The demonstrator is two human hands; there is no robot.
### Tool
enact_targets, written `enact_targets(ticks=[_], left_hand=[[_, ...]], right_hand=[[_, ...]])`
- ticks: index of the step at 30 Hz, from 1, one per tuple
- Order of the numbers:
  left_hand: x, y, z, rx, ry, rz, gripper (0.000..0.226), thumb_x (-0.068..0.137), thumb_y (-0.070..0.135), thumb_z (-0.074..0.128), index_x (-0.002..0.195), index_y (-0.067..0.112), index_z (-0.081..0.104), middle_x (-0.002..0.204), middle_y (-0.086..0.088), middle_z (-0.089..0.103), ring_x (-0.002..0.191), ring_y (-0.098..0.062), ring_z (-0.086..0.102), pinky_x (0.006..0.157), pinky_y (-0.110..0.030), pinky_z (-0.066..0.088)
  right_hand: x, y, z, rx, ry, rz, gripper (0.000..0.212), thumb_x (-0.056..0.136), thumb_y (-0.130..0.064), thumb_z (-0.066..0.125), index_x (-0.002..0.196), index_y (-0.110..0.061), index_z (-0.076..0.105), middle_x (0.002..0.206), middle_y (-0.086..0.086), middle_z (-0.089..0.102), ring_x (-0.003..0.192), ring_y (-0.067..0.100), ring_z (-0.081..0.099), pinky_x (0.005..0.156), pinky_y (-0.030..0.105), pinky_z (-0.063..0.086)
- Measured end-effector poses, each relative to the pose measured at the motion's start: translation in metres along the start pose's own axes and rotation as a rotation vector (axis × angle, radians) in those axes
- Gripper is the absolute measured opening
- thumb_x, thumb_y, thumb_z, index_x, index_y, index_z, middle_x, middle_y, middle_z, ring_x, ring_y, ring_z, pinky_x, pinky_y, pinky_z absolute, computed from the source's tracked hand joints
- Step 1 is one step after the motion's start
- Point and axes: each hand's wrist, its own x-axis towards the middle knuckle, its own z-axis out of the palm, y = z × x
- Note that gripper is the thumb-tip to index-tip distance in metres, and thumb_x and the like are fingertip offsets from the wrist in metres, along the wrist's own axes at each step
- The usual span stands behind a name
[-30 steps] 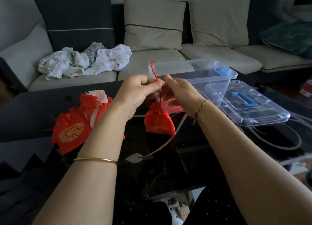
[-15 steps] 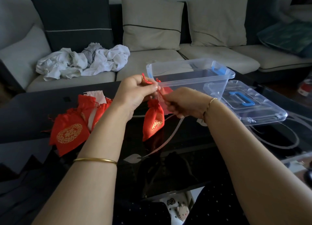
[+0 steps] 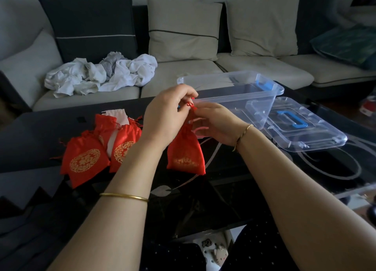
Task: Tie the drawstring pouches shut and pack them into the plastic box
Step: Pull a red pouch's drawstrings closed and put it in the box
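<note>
Pouch [image 3: 185,152] drawstring [image 3: 190,106] in left hand [image 3: 166,116] and right hand [image 3: 215,124]

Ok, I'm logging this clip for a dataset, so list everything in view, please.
held pouch: one, red, hanging from its drawstring between the hands
loose pouches: at least three, red and gold, table left
box: one, clear, blue latch, behind the hands
lid: one, clear, blue handle, right of box
table: one, black
sofa: one, beige
cushions: four, one dark, two beige, one green, on sofa
clothes: one heap, white, on sofa
bracelets: two, gold, one per wrist
left hand: pinches drawstring
right hand: pinches drawstring
</note>
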Motion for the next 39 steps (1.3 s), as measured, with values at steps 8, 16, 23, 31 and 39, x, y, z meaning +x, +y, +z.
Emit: enact_targets(ticks=[8,16,23,31,39], left_hand=[[0.003,-0.002,-0.001,-0.142,0.037,-0.107,0.027,0.082,0.002,0.063,0.103,0.017,0.071,0.077,0.018,0.062,0.078,0.007,0.059,0.077,-0.008,0.045],[0.002,-0.015,-0.008,-0.574,-0.116,-0.563,0.02,0.09,0.01,0.059,0.082,0.023,0.071,0.076,0.006,0.07,0.072,-0.003,0.065,0.065,-0.018,0.052],[0.005,-0.017,-0.008,-0.652,-0.063,-0.937,0.025,0.094,0.033,0.049,0.087,0.021,0.07,0.08,0.005,0.072,0.07,-0.008,0.065,0.057,-0.022,0.045],[0.004,-0.016,-0.001,-0.977,0.093,-0.988,0.04,0.095,0.022,0.041,0.056,0.016,0.039,0.075,-0.002,0.07,0.079,-0.015,0.067,0.079,-0.031,0.045],[0.008,-0.014,0.004,-1.272,0.268,-0.952,0.04,0.099,0.018,0.037,0.06,0.011,0.037,0.044,0.001,0.038,0.042,-0.013,0.039,0.058,-0.033,0.057]], right_hand=[[-0.001,0.0,-0.003,-0.052,0.016,-0.053,0.015,0.096,-0.013,0.048,0.084,-0.009,0.057,0.081,0.006,0.058,0.065,0.014,0.05,0.062,0.026,0.036],[0.0,-0.002,-0.01,-0.249,0.33,-0.174,0.034,0.098,-0.026,0.045,0.068,-0.011,0.054,0.073,0.006,0.06,0.053,0.01,0.053,0.046,0.017,0.042],[0.001,-0.001,-0.01,0.492,0.223,-0.017,0.041,0.094,-0.035,0.05,0.062,-0.012,0.053,0.069,0.003,0.063,0.053,0.009,0.055,0.051,0.02,0.046],[0.006,0.005,-0.003,0.76,0.133,0.087,0.04,0.099,-0.035,0.041,0.064,-0.014,0.045,0.058,0.0,0.061,0.049,0.009,0.058,0.048,0.017,0.049],[0.012,0.01,-0.016,0.669,0.336,0.143,0.04,0.099,-0.034,0.041,0.063,-0.017,0.043,0.046,-0.004,0.043,0.037,0.007,0.038,0.037,0.013,0.035]])
